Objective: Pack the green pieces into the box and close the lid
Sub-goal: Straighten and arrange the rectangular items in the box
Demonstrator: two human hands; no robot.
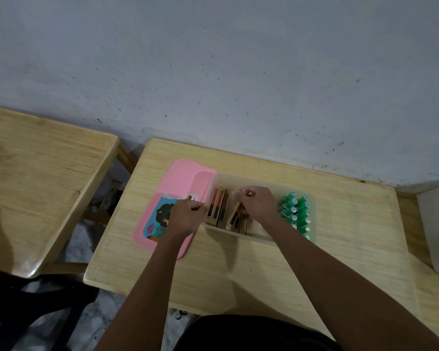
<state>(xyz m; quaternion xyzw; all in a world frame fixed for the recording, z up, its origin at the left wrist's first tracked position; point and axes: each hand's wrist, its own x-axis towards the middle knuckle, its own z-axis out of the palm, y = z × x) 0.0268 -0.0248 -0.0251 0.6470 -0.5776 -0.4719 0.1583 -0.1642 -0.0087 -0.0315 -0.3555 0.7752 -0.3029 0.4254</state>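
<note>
- Both busy at the box (238, 233): left hand (185, 216) curled on its left rim, right hand (256, 206) pinching a small pale item (244, 191) inside.
- Green pieces (295, 211) stand at its right end, seemingly already inside.
- Pink lid (185, 178) lies just left; closing comes next, which needs both hands freed.

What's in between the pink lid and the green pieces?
Brown and red cards standing in the box, the right hand gripping some; head view shows it.

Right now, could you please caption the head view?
Left hand at the box wall, right hand among wooden blocks, green pieces inside, pink lid off.
</note>
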